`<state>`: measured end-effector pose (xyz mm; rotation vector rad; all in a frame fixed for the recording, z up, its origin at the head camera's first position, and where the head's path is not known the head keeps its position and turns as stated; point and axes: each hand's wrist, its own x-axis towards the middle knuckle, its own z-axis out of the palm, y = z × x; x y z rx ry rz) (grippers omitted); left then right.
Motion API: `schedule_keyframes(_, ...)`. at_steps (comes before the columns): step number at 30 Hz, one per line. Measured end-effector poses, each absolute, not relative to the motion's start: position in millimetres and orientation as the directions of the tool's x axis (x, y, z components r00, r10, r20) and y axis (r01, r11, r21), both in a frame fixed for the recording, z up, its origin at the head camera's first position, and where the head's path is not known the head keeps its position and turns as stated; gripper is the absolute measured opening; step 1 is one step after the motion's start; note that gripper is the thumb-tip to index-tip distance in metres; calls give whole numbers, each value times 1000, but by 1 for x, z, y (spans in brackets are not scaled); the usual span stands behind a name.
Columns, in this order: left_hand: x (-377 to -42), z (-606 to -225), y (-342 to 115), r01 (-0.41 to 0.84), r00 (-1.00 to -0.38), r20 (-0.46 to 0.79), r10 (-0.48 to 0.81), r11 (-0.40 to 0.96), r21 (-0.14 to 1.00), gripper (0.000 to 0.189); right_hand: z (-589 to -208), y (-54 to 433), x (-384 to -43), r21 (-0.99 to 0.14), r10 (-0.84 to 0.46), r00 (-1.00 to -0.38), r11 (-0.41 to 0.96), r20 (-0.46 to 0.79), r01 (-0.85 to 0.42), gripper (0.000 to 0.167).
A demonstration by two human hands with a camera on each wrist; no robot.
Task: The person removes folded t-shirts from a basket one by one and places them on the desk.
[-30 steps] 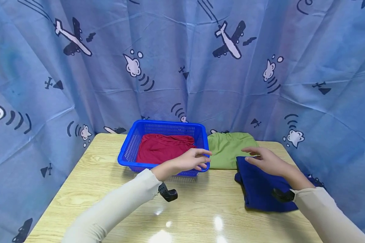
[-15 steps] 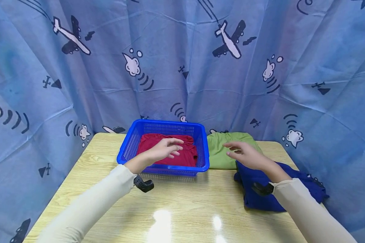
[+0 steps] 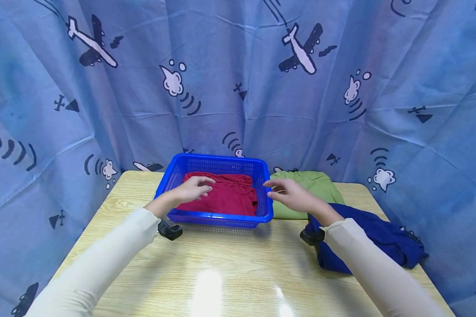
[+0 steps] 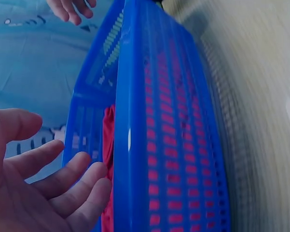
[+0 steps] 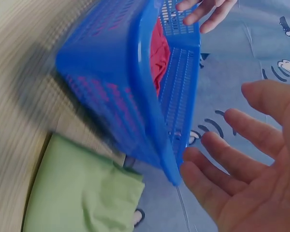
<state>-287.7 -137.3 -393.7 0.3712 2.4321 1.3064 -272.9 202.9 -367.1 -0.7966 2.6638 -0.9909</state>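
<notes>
A blue plastic basket (image 3: pixel 222 219) with mesh sides stands at the back of the table, and a folded red cloth (image 3: pixel 226 198) lies inside it. Over the basket's left part hovers my left hand (image 3: pixel 192 189), fingers loosely bent and holding nothing. My right hand (image 3: pixel 291 193) is above the basket's right rim, also holding nothing; in the right wrist view its fingers (image 5: pixel 232 150) are spread close to the rim. Partly behind that hand, a folded green cloth (image 3: pixel 313 180) lies right of the basket. A dark blue garment (image 3: pixel 373 233) lies farther right, partly under my right forearm.
The wooden table (image 3: pixel 242 268) reflects bright light near its front. A blue curtain (image 3: pixel 222 88) printed with airplanes hangs right behind the table and along both sides. Black cameras are strapped at both wrists.
Both hands have moved left: the left from the basket's front right corner to over its left part, the right from above the dark blue garment to the basket's right rim. The cloths stay put.
</notes>
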Motion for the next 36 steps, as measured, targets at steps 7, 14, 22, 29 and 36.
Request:
schedule_keyframes(7, -300, -391, -155, -17, -897, -259, 358, 557, 830, 46, -370, 174, -287, -671, -568, -823, 611, -1, -420, 38)
schedule_keyframes(14, -318, -387, -169, -103, -888, -324, 327, 545, 832, 49, -376, 147, -301, -745, -554, -827, 591, -95, -310, 43)
schedule_keyframes(22, -322, -393, -177, -147, -851, -460, 254, 726, 672, 61, -392, 127, -318, -822, -447, -827, 569, -340, 30, 57)
schedule_keyframes(29, -324, -397, -182, -175, -819, -516, 252, 746, 642, 67, -397, 116, -328, -827, -374, -804, 510, -462, 237, 65)
schedule_keyframes(36, -326, -403, -184, -226, -754, -597, 273, 746, 626, 67, -399, 113, -334, -801, -326, -781, 492, -533, 341, 62)
